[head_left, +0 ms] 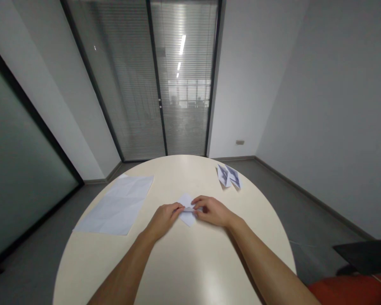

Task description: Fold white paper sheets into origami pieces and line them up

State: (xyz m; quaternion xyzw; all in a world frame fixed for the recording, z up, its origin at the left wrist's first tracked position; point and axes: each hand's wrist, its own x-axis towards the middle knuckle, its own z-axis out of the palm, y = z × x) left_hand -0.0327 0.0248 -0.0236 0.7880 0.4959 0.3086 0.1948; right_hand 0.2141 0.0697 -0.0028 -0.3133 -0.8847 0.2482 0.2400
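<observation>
Though part-hidden, paper [188,217], tip apparently nearward.

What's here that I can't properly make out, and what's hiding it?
All in the head view:
Small paper: its side corners are covered by the left hand and right hand.
Folded papers: their dark patches are too small and blurred to identify.
Beyond the blinds: blurred, broken up by the slats.
Red thing: cut off by the bottom edge.

Left hand [165,219], right hand [213,211] pinch small folded paper [187,219] mid-counter [174,267]; creased sheet [117,207] at left edge, two folded pieces [223,176] far-right edge.
</observation>
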